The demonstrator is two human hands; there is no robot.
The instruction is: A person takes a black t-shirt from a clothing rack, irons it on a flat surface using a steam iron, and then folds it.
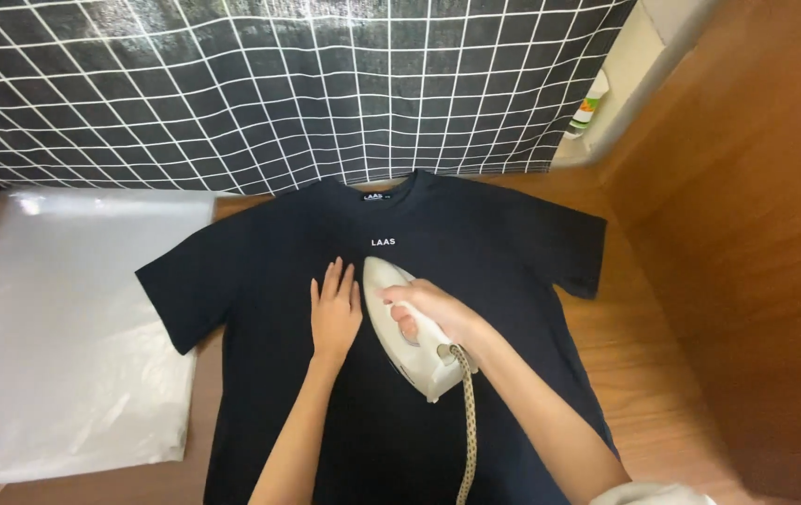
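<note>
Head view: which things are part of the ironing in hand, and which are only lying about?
In use:
- white iron, gripped by the right hand
- dark T-shirt, pressed flat by the left hand
- iron's braided cord

Lying about:
- clear plastic sheet
- checked curtain
- wooden table

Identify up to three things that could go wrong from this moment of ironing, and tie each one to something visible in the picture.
1. The left hand lies flat on the black T-shirt right beside the white iron; a sideways slip could burn its fingers.
2. The braided cord trails back along the right hand and arm, so it might snag and jerk the iron.
3. The clear plastic sheet lies by the left sleeve; a straying iron could melt it.
</note>
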